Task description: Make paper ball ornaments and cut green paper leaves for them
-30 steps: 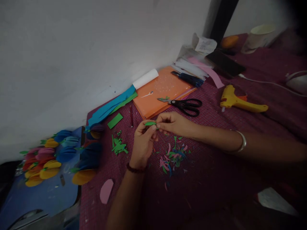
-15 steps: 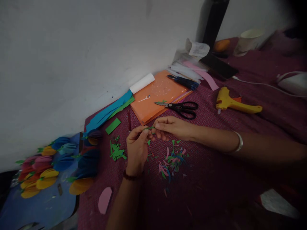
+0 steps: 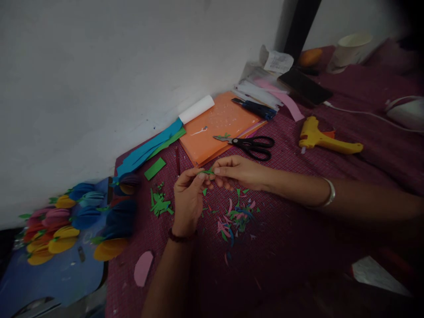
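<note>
A maroon checked cloth (image 3: 371, 88) fills most of the frame and serves as the work surface. At lower left, a blue board (image 3: 73, 282) bears a cluster of layered, rounded paper shapes (image 3: 64, 240), probably grouped there to keep them off the cutting area. The orange sheets (image 3: 198, 152) lie stacked at upper centre, near the wall, seemingly out of the way yet within reach. A yellow glue gun (image 3: 309, 132) rests on its side at the right of the frame, apart from the paper. The black-handled scissors (image 3: 247, 142) lie with their blades over the edge of the orange sheets and their handles on the cloth towards the right, which looks handy for the right hand.

The left hand (image 3: 188, 198) and right hand (image 3: 240, 172) meet at the centre, fingertips almost touching. Each pinches a small green piece (image 3: 206, 172) between thumb and forefinger, one at either end, presumably because something so slight needs steadying from both sides. Mixed scraps (image 3: 240, 216) lie below the hands and green offcuts (image 3: 160, 204) to their left, apparently kept as separate heaps.

The green piece itself, held just above the cloth, looks narrow and bright, a thin sliver with its ends hidden by the fingers; whether it is folded or flat cannot be told.
</note>
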The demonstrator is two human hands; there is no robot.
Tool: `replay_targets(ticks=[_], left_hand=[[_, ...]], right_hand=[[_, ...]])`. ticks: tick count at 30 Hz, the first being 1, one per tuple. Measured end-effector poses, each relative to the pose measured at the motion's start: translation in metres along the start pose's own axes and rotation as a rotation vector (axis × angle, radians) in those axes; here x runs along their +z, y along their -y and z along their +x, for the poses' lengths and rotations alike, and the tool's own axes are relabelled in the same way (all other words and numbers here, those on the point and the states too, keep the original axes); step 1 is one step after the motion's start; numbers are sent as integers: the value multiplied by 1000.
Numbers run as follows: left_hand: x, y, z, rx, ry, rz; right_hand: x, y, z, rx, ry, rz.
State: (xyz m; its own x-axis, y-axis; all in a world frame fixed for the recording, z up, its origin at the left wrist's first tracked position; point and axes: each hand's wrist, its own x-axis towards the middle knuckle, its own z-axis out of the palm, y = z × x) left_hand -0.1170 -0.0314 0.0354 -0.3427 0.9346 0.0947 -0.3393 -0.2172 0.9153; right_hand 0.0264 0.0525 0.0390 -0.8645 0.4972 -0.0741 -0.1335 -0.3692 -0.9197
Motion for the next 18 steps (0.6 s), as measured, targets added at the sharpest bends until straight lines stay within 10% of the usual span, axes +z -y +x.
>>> replay_targets(ticks=[18], left_hand=[[-1,1,0,32,-21,77]], right_hand=[[3,3,0,125,-22,-15]])
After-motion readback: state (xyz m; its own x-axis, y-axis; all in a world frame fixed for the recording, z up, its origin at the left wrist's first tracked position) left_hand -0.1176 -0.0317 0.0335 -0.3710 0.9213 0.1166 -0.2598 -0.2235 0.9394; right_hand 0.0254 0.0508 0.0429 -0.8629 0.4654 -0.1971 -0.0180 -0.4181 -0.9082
